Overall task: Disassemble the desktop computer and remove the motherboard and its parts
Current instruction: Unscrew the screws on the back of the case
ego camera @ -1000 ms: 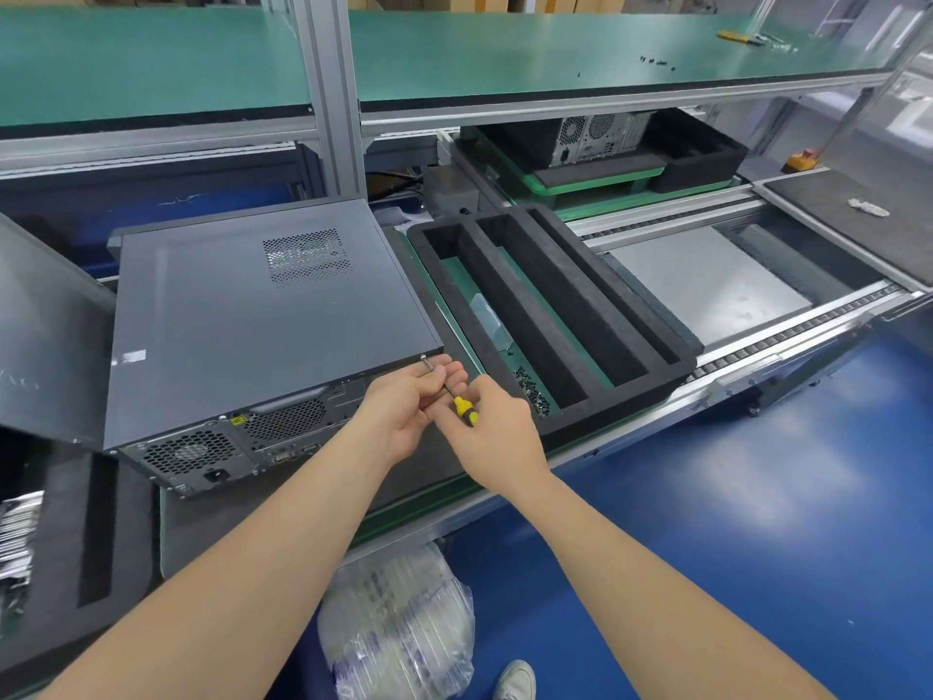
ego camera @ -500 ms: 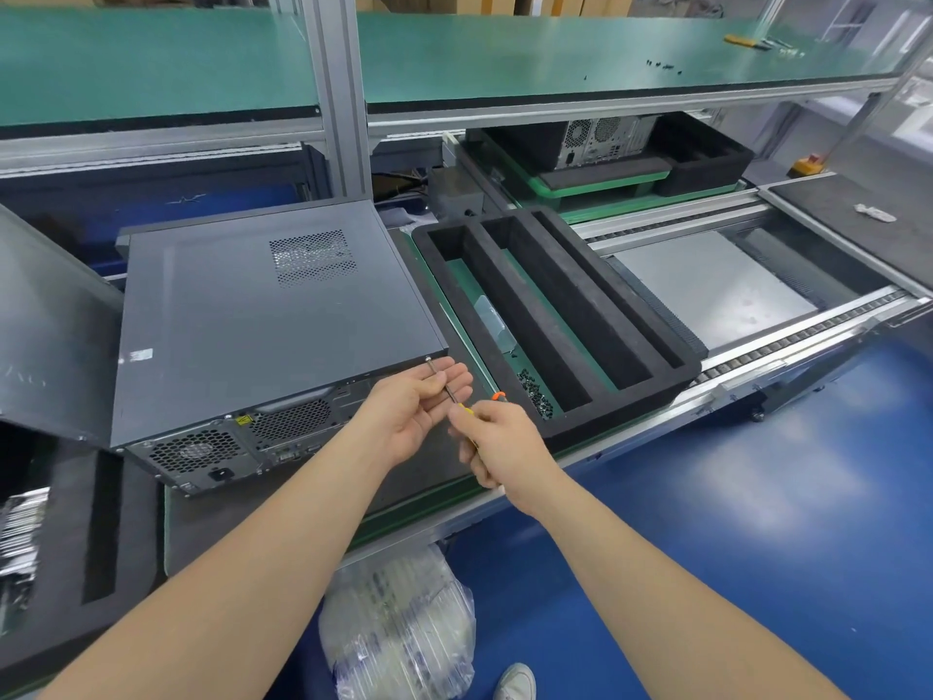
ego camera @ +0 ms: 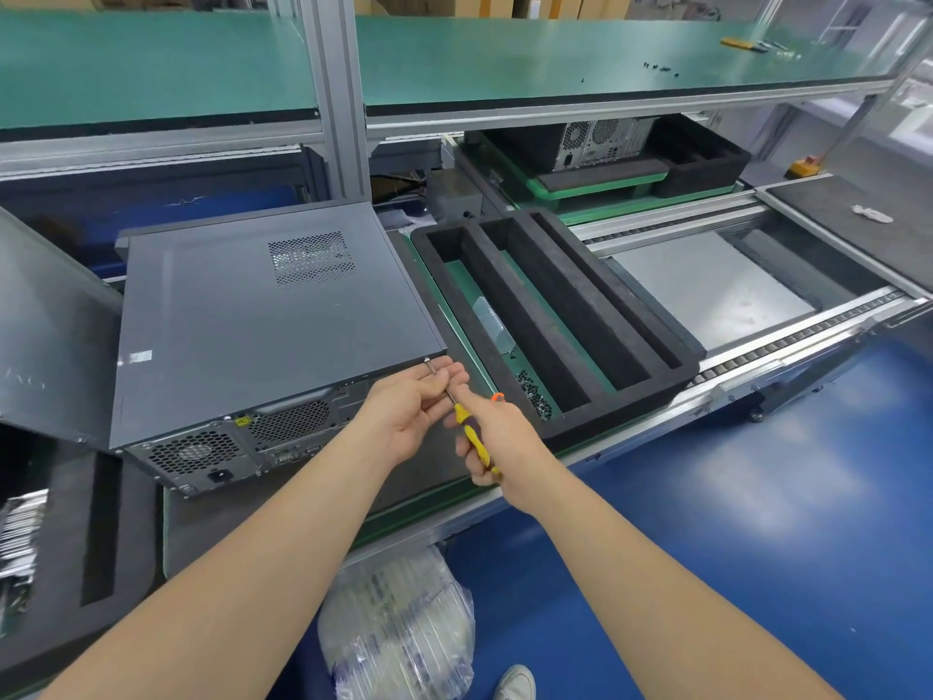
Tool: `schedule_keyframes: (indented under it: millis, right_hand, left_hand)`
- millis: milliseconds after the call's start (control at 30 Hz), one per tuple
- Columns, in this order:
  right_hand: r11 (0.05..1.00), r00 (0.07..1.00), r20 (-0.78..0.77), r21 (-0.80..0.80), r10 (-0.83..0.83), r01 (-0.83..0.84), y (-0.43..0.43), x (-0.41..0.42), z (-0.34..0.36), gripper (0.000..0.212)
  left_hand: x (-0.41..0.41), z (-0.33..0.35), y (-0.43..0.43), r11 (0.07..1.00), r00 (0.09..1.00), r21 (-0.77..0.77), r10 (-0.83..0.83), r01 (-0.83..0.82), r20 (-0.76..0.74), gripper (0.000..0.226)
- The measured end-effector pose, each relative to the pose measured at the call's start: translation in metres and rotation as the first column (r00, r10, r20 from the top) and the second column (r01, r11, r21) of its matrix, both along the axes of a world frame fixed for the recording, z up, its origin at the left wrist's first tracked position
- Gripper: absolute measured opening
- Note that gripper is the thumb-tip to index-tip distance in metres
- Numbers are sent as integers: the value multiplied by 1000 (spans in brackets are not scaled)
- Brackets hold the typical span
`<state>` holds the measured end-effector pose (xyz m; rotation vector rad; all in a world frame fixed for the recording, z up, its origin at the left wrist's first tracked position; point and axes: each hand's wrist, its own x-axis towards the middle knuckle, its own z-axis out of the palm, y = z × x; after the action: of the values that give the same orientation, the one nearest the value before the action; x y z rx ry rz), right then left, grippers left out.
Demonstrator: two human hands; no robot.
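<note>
A grey desktop computer case (ego camera: 262, 320) lies on its side on the workbench, rear panel with fan grille and power socket facing me. My right hand (ego camera: 497, 437) grips the yellow-and-black handle of a screwdriver (ego camera: 472, 434). Its metal shaft runs up-left to a screw at the case's rear right corner (ego camera: 428, 361). My left hand (ego camera: 411, 414) pinches the shaft near the tip, fingers curled round it.
A black foam tray (ego camera: 606, 315) with long slots sits right of the case, a pile of small black screws (ego camera: 532, 394) in one slot. A loose grey panel (ego camera: 45, 325) leans at left. A second computer (ego camera: 603, 141) stands behind. Conveyor rails run right.
My right hand has rolled on the screwdriver handle, so more of the yellow grip shows now. My left hand stays on the shaft at the same corner.
</note>
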<state>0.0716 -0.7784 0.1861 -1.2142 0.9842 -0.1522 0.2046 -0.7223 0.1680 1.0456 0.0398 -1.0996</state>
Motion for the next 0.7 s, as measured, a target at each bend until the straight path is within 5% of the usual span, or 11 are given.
schedule_keyframes:
  millis: [100,167,233,333,433,533,600,700]
  right_hand:
    - [768,977,200,636,-70,-75,-7,-11,-4,55]
    - [676,955,277,725,-108,-134,-9,-15,-8,47]
    - [713,951,289,690,-114,-125,-7,-12,-12,40]
    - [896,972,231,439,-36,-71,-2,-6,-14,35]
    - [986,998,50,-167,25,-17,2,-7,-15,30]
    - [681,980,-199,-719,-7,-141,4,-5,-14,33]
    - [503,958,-284,-836,-52,-220,6,-2,-14,33]
    - [414,947,-307,-877,-95,-243,7,1,-18,33]
  left_hand:
    - [0,1,1,1000,1000,-1,-8,8,-1,20]
    - [0,1,1,1000,1000,-10,-3,3,-8,20]
    - [-1,2,1,1000,1000,-20,4,-4,-16,20]
    - [-1,2,2,1000,999,-12,14,-14,-29,22]
    - [0,0,1,999,998,-11,29,-30,-62,23]
    - [0,-1,1,998,995,7,61,-61,-80,22]
    - [-1,-2,0,994,990,11,106,-106,-94,21]
    - [-2,-1,-2,988,982,21,156,-155,-110,20]
